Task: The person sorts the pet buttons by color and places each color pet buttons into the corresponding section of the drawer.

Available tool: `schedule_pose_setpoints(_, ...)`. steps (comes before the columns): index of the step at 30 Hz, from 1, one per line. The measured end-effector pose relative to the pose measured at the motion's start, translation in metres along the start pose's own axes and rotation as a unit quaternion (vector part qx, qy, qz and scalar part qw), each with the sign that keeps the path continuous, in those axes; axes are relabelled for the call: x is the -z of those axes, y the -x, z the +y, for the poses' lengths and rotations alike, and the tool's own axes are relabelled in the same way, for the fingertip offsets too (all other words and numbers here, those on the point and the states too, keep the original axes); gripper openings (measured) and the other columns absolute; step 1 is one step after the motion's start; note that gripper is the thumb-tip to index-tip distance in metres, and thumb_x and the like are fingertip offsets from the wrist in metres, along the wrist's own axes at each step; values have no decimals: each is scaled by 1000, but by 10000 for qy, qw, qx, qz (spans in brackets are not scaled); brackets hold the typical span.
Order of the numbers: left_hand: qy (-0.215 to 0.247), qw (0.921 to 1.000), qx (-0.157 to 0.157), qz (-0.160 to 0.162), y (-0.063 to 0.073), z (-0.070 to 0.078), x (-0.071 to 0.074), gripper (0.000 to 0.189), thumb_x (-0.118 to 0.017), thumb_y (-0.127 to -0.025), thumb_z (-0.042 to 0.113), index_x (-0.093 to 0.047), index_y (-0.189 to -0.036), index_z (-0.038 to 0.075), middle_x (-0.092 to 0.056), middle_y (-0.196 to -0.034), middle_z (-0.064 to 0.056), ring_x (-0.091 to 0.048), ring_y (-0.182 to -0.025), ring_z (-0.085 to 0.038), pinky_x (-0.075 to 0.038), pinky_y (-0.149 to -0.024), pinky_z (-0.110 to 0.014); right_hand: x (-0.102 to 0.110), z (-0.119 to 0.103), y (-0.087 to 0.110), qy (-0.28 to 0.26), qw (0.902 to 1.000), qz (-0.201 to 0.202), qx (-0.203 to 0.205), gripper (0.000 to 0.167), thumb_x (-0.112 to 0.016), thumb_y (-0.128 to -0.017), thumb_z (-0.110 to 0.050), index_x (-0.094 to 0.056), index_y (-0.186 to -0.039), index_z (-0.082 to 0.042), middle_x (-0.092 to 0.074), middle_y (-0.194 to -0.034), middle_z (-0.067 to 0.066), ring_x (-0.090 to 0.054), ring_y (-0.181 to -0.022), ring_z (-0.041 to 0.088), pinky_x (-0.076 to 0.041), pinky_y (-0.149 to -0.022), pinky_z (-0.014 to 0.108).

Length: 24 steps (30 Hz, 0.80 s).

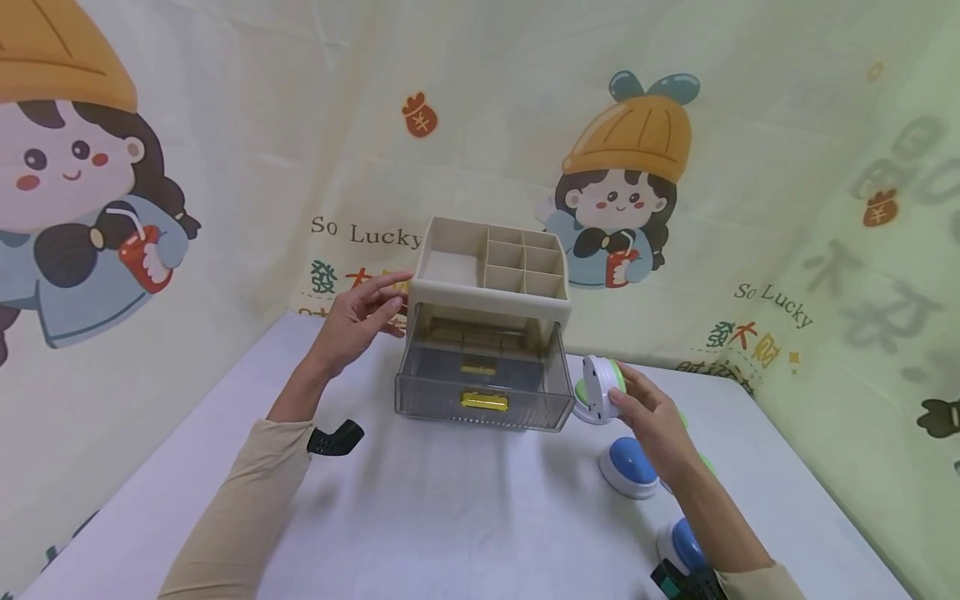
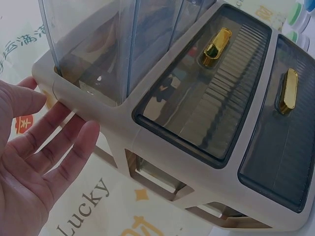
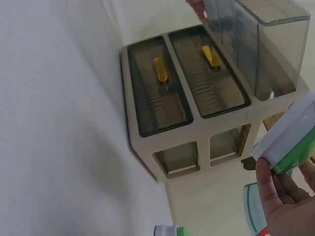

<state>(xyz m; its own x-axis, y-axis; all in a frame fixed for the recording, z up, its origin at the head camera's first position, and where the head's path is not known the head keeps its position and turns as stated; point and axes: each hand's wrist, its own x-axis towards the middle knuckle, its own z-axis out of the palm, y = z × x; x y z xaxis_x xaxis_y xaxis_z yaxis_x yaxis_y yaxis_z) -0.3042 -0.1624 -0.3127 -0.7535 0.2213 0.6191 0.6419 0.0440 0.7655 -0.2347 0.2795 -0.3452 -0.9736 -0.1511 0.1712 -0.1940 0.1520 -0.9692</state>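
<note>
A beige desktop organizer [image 1: 491, 298] stands on the table with its clear top drawer [image 1: 427, 398] pulled out. Two lower drawers [image 2: 216, 93] with gold handles are closed in the left wrist view. My left hand [image 1: 352, 321] rests its fingertips against the organizer's upper left side, fingers loosely extended. To the right of the open drawer, my right hand [image 1: 654, 421] grips a round white-and-green push-button buzzer [image 1: 598, 387] by its edge. The buzzer is tipped on its side, its white screwed underside turned toward the drawer. In the right wrist view, its green side [image 3: 298, 150] faces the palm.
A blue-topped buzzer [image 1: 632, 461] sits below my right hand, and another blue one [image 1: 687, 542] lies nearer, by the right wrist. More green-topped buzzers are partly hidden behind the right hand and forearm. A printed cloth [image 1: 465, 175] hangs behind the white table [image 1: 450, 508].
</note>
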Motion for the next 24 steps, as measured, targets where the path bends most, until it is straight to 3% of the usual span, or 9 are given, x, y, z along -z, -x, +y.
schedule_pose_setpoints(9,-22,10000,28,30,0,1,0,41,-58,-103,5,-57,-144,8,-70,-118,-13,-68,-99,-17,-63,-73,-31,-3,-17,12,-590,9937,-473,826,45,-45,-108,-19,-45,-153,-20,-55,-142,-6,-51,-127,14,-46,-103,23)
schedule_pose_setpoints(14,-27,10000,26,33,1,1,0,41,-59,-103,5,-57,-144,9,-70,-118,-15,-68,-99,-17,-63,-73,-32,-6,-28,18,-821,9894,-617,1031,47,-47,-107,-20,-43,-154,-18,-51,-145,0,-48,-128,18,-47,-103,25)
schedule_pose_setpoints(20,-33,10000,21,34,0,0,-1,41,-59,-103,5,-57,-144,8,-69,-119,-17,-68,-99,-17,-63,-72,-32,-13,-42,23,-210,9919,-174,1238,58,-56,-102,-9,-41,-158,-16,-50,-147,1,-52,-129,18,-52,-100,23)
schedule_pose_setpoints(24,-48,10000,14,30,0,0,-1,41,-59,-103,5,-57,-144,8,-69,-119,-19,-68,-99,-17,-63,-72,-32,-20,-50,25,363,9859,194,1621,63,-62,-97,2,-44,-155,-12,-55,-145,1,-58,-125,14,-53,-97,20)
